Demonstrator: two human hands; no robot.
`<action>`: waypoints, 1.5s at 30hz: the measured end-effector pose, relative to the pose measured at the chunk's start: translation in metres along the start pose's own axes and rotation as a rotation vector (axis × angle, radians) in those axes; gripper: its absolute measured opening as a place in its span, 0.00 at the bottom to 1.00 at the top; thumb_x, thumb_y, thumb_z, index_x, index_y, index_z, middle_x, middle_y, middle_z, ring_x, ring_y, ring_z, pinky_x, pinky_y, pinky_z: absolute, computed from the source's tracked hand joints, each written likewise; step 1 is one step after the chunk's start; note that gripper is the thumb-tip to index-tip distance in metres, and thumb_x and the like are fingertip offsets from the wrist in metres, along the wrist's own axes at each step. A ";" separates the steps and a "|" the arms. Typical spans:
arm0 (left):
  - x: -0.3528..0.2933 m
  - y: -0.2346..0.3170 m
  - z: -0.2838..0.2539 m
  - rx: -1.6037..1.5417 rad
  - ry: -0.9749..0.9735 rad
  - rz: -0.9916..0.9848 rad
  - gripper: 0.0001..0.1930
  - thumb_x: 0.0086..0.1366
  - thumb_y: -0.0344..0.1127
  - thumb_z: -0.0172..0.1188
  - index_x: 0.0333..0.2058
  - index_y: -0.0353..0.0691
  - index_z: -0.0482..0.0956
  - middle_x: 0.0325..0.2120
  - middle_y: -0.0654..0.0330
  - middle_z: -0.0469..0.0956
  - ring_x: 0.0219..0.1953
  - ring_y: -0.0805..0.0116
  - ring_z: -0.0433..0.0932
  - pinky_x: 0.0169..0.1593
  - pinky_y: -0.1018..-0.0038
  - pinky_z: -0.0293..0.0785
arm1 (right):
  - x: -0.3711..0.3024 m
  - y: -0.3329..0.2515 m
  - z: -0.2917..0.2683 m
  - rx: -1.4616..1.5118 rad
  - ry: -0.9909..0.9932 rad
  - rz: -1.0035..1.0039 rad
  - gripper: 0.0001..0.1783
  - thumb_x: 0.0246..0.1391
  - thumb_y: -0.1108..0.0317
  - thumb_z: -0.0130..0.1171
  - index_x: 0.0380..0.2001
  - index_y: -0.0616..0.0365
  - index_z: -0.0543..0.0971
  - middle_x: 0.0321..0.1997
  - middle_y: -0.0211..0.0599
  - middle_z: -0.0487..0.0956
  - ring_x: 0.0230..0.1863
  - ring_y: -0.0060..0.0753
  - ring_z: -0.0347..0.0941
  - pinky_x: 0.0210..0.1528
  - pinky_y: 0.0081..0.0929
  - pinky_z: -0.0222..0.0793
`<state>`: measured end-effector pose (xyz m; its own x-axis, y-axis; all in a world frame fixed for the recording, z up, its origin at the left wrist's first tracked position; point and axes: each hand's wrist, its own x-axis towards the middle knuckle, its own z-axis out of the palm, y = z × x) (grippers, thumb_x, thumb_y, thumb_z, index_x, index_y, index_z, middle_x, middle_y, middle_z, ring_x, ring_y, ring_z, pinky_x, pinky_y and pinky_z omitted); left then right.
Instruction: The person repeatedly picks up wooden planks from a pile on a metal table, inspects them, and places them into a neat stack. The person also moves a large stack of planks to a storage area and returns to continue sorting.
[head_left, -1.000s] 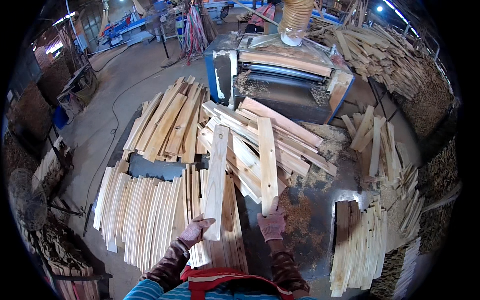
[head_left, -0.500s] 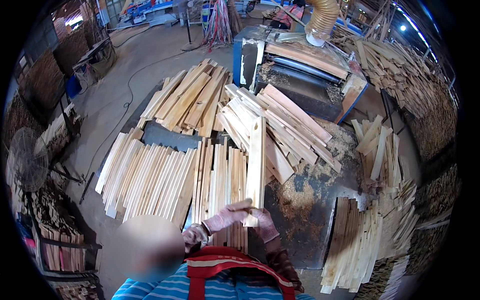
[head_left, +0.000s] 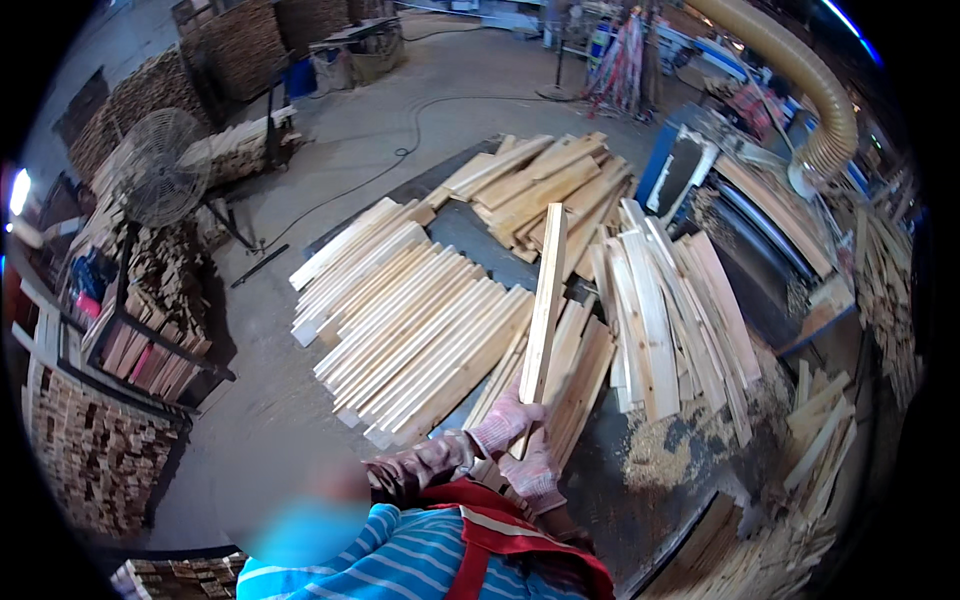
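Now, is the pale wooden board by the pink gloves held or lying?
Held: left hand and right hand meet low on the board.

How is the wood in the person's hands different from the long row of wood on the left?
The held wood is up in the gloved left hand and right hand, while the left row lies below. The held wood stands nearly upright in the picture; the left row's pieces slant. The held wood makes one narrow length, but the left row has many pieces side by side. Both are pale and long.
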<state>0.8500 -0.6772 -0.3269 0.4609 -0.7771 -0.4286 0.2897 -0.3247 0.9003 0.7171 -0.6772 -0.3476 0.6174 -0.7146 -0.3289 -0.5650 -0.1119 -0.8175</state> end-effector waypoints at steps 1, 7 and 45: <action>0.006 -0.009 -0.013 -0.110 -0.009 0.039 0.37 0.52 0.26 0.66 0.64 0.40 0.68 0.41 0.57 0.79 0.41 0.66 0.78 0.46 0.68 0.78 | 0.004 -0.001 0.014 0.038 0.030 -0.019 0.62 0.41 0.48 0.74 0.72 0.53 0.49 0.64 0.55 0.68 0.60 0.60 0.71 0.57 0.47 0.72; 0.018 -0.031 -0.096 -0.047 0.032 0.008 0.27 0.60 0.33 0.68 0.59 0.37 0.74 0.44 0.57 0.81 0.45 0.68 0.80 0.51 0.69 0.78 | 0.040 -0.040 0.076 0.197 -0.034 0.105 0.60 0.38 0.70 0.71 0.72 0.58 0.48 0.64 0.56 0.66 0.61 0.55 0.71 0.61 0.44 0.71; 0.085 -0.001 -0.557 0.143 0.346 -0.161 0.32 0.66 0.42 0.67 0.63 0.32 0.70 0.45 0.61 0.82 0.41 0.73 0.80 0.46 0.76 0.77 | 0.180 -0.007 0.214 0.386 0.538 0.443 0.40 0.45 0.67 0.66 0.63 0.64 0.67 0.48 0.47 0.80 0.47 0.46 0.77 0.50 0.38 0.75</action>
<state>1.3563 -0.4428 -0.4062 0.6816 -0.4903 -0.5432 0.2727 -0.5186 0.8104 0.9497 -0.6573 -0.5026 -0.0248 -0.8829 -0.4688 -0.4058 0.4375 -0.8024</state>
